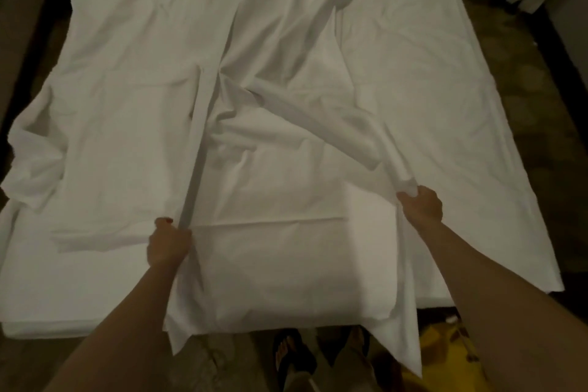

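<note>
**Both grips closed on the sheet (286, 169), set to pull it flat**

At seven o'clock the left hand (168, 242) curls its fingers round a taut fold. At four o'clock the right hand (420, 205) clamps a bunched ridge. The sheet lies rumpled across the bed (47, 328), its near edge hanging off at six o'clock. The sound move is probably to draw both hands outward and toward the body with equal tension, so the central creases flatten.

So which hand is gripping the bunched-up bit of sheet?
The right hand, reaching farther forward; the left hand holds a flat, taut fold of the sheet.
</note>
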Tool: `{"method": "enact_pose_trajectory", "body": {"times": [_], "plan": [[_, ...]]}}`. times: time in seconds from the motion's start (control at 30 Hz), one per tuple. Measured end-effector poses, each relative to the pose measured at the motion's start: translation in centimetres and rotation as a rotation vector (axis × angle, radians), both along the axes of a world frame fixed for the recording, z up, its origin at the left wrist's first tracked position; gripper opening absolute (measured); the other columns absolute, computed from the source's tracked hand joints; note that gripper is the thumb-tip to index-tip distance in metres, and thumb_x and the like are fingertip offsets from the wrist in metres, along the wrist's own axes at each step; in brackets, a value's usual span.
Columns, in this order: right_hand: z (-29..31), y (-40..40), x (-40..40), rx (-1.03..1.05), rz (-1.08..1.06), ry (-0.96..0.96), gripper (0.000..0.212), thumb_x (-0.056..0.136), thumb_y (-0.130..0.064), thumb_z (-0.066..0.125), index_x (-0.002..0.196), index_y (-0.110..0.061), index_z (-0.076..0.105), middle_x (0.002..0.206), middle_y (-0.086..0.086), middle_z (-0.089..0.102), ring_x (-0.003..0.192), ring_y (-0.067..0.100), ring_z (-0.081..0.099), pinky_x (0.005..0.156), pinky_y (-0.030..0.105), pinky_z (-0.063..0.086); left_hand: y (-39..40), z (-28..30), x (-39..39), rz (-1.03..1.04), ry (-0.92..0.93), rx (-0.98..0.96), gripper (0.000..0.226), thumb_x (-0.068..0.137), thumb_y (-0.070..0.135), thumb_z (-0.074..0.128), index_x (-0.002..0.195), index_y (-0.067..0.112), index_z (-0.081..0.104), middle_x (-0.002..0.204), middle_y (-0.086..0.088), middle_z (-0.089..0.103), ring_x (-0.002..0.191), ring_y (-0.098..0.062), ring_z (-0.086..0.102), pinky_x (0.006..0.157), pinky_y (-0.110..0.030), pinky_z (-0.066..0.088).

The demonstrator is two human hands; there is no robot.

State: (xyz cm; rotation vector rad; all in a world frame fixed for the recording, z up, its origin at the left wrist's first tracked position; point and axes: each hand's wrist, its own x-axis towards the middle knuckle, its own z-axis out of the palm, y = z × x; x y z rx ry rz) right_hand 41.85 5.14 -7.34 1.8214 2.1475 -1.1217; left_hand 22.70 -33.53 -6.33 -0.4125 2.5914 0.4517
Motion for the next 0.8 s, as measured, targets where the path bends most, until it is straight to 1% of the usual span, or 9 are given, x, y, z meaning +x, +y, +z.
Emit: {"method": "enact_pose_trajectory", "body": {"times": [0.1, 0.2, 0.27, 0.4, 0.53, 0.57, 0.67, 0.7, 0.8], "plan": [[-0.5, 2.0, 0.7, -0.011, 0.029, 0.098, 0.019, 0.087, -0.021, 0.065, 0.094, -0.004, 0.064, 0.092, 0.016, 0.065, 0.083, 0.03, 0.06, 0.07, 0.03, 0.042, -1.7, -1.4, -1.3, -0.023, -0.035, -0.1, 0.03, 0.09, 0.016, 0.061, 0.114, -0.002, 0.066, 0.112, -0.027, 0.064, 0.109, -0.045, 0.057, 0.091, -0.045, 0.045], [-1.6, 3.4, 1.9, -0.055, 0.074, -0.036, 0.014, 0.083, -0.018, 0.07, 0.076, -0.009, 0.061, 0.082, 0.015, 0.063, 0.087, 0.035, 0.063, 0.068, 0.03, 0.041, -2.8, -1.9, -2.6, -0.025, -0.144, -0.124, 0.028, 0.088, 0.016, 0.066, 0.108, -0.002, 0.07, 0.105, -0.025, 0.067, 0.103, -0.043, 0.061, 0.089, -0.044, 0.047], [-1.8, 4.4, 0.8, -0.129, 0.067, -0.115, 0.013, 0.083, -0.016, 0.067, 0.088, -0.004, 0.067, 0.095, 0.02, 0.065, 0.095, 0.036, 0.062, 0.074, 0.033, 0.044, -2.2, -1.4, -3.9, -0.048, -0.209, -0.144, 0.028, 0.086, 0.019, 0.067, 0.103, -0.003, 0.071, 0.104, -0.024, 0.068, 0.102, -0.041, 0.061, 0.088, -0.041, 0.046], [-0.9, 6.2, -4.4, -0.234, -0.122, -0.012, 0.051, 0.088, -0.035, 0.058, 0.125, 0.001, 0.057, 0.122, 0.021, 0.059, 0.11, 0.035, 0.055, 0.091, 0.039, 0.042, 2.7, 0.5, -7.9, -0.128, -0.136, -0.133, 0.049, 0.078, 0.04, 0.067, 0.112, 0.004, 0.065, 0.113, -0.021, 0.064, 0.107, -0.038, 0.059, 0.088, -0.038, 0.045], [-0.5, 6.9, -10.8, -0.545, -0.173, 0.144, 0.064, 0.072, -0.066, 0.061, 0.116, -0.02, 0.062, 0.12, 0.004, 0.06, 0.108, 0.024, 0.056, 0.1, 0.038, 0.041, 9.0, 0.4, -12.7, -0.104, -0.057, 0.07, 0.06, 0.088, 0.027, 0.066, 0.135, -0.003, 0.041, 0.133, -0.027, 0.051, 0.122, -0.041, 0.049, 0.098, -0.041, 0.039], [-0.4, 6.8, -12.2, -0.618, -0.194, 0.131, 0.068, 0.07, -0.071, 0.059, 0.111, -0.017, 0.064, 0.112, 0.005, 0.065, 0.104, 0.025, 0.06, 0.096, 0.039, 0.045, 10.0, 0.3, -13.8, -0.069, -0.046, 0.1, 0.059, 0.089, 0.025, 0.065, 0.134, -0.003, 0.04, 0.132, -0.027, 0.051, 0.121, -0.041, 0.05, 0.098, -0.041, 0.04], [0.3, 6.9, -16.6, -0.796, -0.266, 0.196, 0.066, 0.082, -0.07, 0.048, 0.084, -0.006, 0.062, 0.061, 0.005, 0.059, 0.055, 0.018, 0.057, 0.053, 0.024, 0.047, 12.0, -0.4, -16.8, -0.014, -0.03, 0.173, 0.056, 0.09, 0.026, 0.062, 0.133, -0.002, 0.04, 0.129, -0.026, 0.054, 0.118, -0.041, 0.052, 0.097, -0.044, 0.043], [0.3, 6.8, -18.0, -0.835, -0.284, 0.221, 0.067, 0.082, -0.071, 0.047, 0.085, -0.006, 0.062, 0.063, 0.006, 0.06, 0.056, 0.018, 0.057, 0.053, 0.024, 0.047, 12.5, -0.6, -17.7, -0.019, -0.027, 0.176, 0.056, 0.09, 0.026, 0.061, 0.134, -0.001, 0.039, 0.129, -0.026, 0.054, 0.117, -0.042, 0.053, 0.097, -0.044, 0.044], [-0.2, 6.6, -21.0, -0.943, -0.308, 0.294, 0.072, 0.081, -0.071, 0.049, 0.115, -0.009, 0.061, 0.109, 0.011, 0.066, 0.099, 0.027, 0.062, 0.08, 0.035, 0.049, 13.9, -1.4, -20.4, -0.08, 0.009, 0.156, 0.052, 0.09, 0.017, 0.057, 0.135, 0.0, 0.036, 0.127, -0.027, 0.054, 0.114, -0.043, 0.054, 0.095, -0.045, 0.044]]}}
